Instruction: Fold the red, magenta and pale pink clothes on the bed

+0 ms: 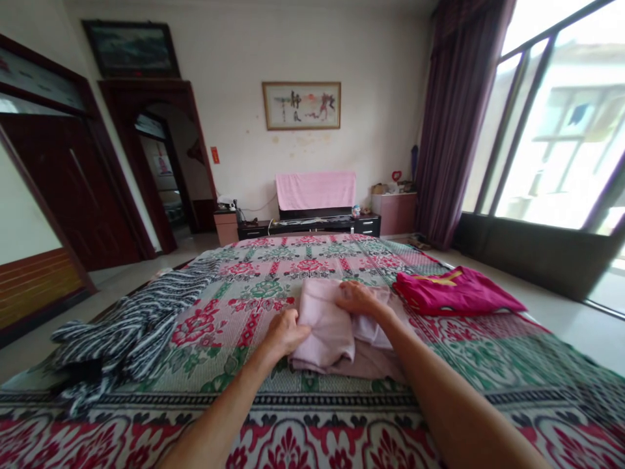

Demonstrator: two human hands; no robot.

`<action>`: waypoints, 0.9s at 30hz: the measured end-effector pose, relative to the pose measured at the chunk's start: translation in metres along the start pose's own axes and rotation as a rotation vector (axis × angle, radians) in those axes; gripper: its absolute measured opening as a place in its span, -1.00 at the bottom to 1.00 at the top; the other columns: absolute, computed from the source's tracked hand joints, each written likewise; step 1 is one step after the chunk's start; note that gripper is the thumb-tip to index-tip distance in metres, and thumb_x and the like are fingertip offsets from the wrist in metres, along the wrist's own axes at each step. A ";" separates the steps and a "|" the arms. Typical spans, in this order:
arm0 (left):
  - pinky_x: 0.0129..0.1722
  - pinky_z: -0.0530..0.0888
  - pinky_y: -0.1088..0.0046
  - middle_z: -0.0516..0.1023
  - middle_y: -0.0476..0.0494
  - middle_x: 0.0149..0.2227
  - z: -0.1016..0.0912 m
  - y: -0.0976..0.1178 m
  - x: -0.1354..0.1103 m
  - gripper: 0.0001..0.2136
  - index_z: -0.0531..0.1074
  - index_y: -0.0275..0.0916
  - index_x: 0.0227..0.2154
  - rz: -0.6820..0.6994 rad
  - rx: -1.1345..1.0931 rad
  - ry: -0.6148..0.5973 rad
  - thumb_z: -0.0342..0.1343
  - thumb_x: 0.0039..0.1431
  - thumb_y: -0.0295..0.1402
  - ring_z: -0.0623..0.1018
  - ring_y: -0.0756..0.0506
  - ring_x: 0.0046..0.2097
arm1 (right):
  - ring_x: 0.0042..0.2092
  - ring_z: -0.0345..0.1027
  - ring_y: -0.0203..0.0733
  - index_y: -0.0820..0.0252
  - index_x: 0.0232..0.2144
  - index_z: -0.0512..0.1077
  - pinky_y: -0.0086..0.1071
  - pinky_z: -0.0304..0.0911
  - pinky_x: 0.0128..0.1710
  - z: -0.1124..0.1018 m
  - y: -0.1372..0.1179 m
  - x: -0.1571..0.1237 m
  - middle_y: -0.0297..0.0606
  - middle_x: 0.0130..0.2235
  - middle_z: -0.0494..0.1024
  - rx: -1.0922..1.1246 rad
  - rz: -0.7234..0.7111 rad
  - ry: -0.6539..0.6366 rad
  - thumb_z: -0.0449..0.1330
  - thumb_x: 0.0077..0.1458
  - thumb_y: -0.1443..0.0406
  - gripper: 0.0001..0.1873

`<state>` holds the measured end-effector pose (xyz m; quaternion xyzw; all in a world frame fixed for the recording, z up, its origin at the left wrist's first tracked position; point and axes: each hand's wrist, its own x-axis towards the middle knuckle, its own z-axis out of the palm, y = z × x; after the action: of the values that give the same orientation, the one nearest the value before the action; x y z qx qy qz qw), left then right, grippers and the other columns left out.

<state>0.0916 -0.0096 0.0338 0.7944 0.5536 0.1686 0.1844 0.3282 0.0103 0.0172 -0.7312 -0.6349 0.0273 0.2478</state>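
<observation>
A pale pink garment (pixel 325 326), partly folded, lies on the flowered bedspread (pixel 263 306) in front of me. My left hand (pixel 287 332) grips its left edge, the thumb on top and the other fingers mostly hidden. At the far right of the fold, my right hand (pixel 359 298) is closed on the cloth with its fingers curled. Beneath my right wrist shows a whitish, thinner part (pixel 374 331), and a duskier pink layer spreads along the near side. Whether these layers belong to one garment I cannot tell.
A folded magenta garment (pixel 456 291) with a yellow mark lies to the right. On the left is a crumpled black-and-white striped garment (pixel 141 326). Past the bed stands a low black cabinet (pixel 366 225) with a pink cloth (pixel 316 190) above it.
</observation>
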 end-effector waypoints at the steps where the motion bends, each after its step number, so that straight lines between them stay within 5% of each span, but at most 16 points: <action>1: -0.53 0.15 0.54 0.48 -0.07 -0.47 -0.001 -0.001 0.002 -0.86 0.42 -0.30 -0.48 -0.004 -0.044 0.010 0.06 -0.09 -0.35 0.42 -0.02 -0.41 | -0.06 0.33 0.00 0.14 -0.13 0.45 -0.21 0.15 -0.06 -0.001 0.001 0.000 -0.14 -0.08 0.49 -0.015 0.020 -0.012 0.24 -0.14 0.16 -0.54; 8: -0.51 0.20 0.56 0.46 -0.01 -0.47 -0.007 -0.022 0.018 -0.86 0.43 -0.29 -0.45 0.016 -0.203 0.100 0.08 -0.10 -0.35 0.41 0.00 -0.41 | -0.14 0.36 -0.09 0.19 -0.11 0.43 -0.33 0.17 -0.18 0.003 -0.010 -0.002 -0.12 -0.14 0.51 -0.072 -0.005 -0.031 0.15 -0.04 0.17 -0.59; 17: -0.39 0.25 0.56 0.52 -0.05 -0.42 -0.015 -0.049 0.028 -0.90 0.44 -0.26 -0.43 -0.059 -0.037 0.218 0.07 -0.01 -0.38 0.45 -0.02 -0.33 | -0.06 0.35 -0.03 0.22 -0.06 0.39 -0.30 0.17 -0.13 0.016 -0.042 0.001 -0.04 -0.08 0.48 -0.107 0.080 -0.007 0.09 0.02 0.18 -0.57; 27: -0.21 0.38 0.54 0.57 -0.11 -0.26 -0.006 -0.076 0.023 -0.73 0.43 -0.22 -0.25 0.001 -0.316 0.249 -0.09 0.20 -0.19 0.53 -0.04 -0.19 | -0.10 0.36 -0.12 0.24 -0.08 0.38 -0.37 0.16 -0.11 0.005 -0.032 -0.031 -0.09 -0.12 0.50 -0.016 0.026 0.082 0.04 0.10 0.23 -0.64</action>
<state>0.0341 0.0367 0.0039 0.7290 0.5383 0.3503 0.2369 0.2911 -0.0152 0.0167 -0.7420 -0.6147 -0.0045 0.2675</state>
